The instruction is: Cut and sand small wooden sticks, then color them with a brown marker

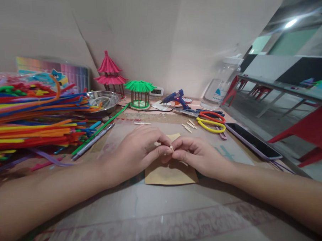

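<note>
My left hand (137, 151) and my right hand (196, 154) meet at the middle of the table, fingertips pinched together on a small pale wooden stick piece (171, 148). Both hands rest over a brown cardboard piece (170, 173) lying flat on the table. A few more short wooden stick pieces (189, 126) lie just beyond the hands, and one longer stick (142, 123) lies further left.
A big pile of coloured pipe cleaners (33, 119) fills the left. Behind stand a metal bowl (104, 101), a pink pagoda model (110, 76), a green pavilion model (140, 94) and a blue glue gun (176, 98). Scissors (211, 122), a phone (252, 141) and a pen (94, 141) lie nearby.
</note>
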A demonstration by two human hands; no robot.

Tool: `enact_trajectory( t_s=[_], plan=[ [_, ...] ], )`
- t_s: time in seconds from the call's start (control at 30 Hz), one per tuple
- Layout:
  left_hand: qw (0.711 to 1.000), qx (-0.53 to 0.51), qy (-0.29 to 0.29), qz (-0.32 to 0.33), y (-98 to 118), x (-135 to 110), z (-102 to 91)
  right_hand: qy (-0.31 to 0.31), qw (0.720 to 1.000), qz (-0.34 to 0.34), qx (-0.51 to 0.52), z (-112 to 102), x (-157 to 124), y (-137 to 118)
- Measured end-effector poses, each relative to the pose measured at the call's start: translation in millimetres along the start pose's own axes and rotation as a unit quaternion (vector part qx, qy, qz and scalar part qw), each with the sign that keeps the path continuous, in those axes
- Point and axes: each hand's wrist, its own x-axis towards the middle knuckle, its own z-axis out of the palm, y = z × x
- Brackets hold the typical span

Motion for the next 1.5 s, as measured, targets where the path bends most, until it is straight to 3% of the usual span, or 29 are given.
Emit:
enact_trajectory(
  t_s=[0.27, 0.47, 0.63, 0.77, 1.0, 1.27, 1.5],
  plan=[
    [0.994, -0.083, -0.005, -0.075, 3, 1, 2.5, 0.011, 0.995, -0.022, -0.095, -1, -1, -3],
    [0.993, -0.097, 0.002, -0.072, 3, 3, 2.7, 0.01, 0.994, -0.014, -0.105, -1, -1, -5],
    [0.991, -0.112, 0.005, -0.071, 4, 4, 3.7, -0.003, 0.999, 0.003, -0.053, 1, -1, -4],
    [0.99, -0.104, 0.003, -0.093, 2, 5, 2.3, 0.025, 0.998, 0.004, -0.05, -3, -1, -5],
    [0.986, -0.064, 0.01, -0.152, -11, 9, -6.9, 0.1, 0.986, -0.02, -0.134, -26, 7, -2],
    [0.997, -0.041, 0.029, -0.053, -4, 5, 1.7, 0.056, 0.977, -0.04, -0.2, -6, 4, -10],
    [0.997, -0.027, 0.044, -0.056, -5, 6, 2.0, 0.12, 0.984, -0.073, -0.114, -7, 0, -6]
  ],
)
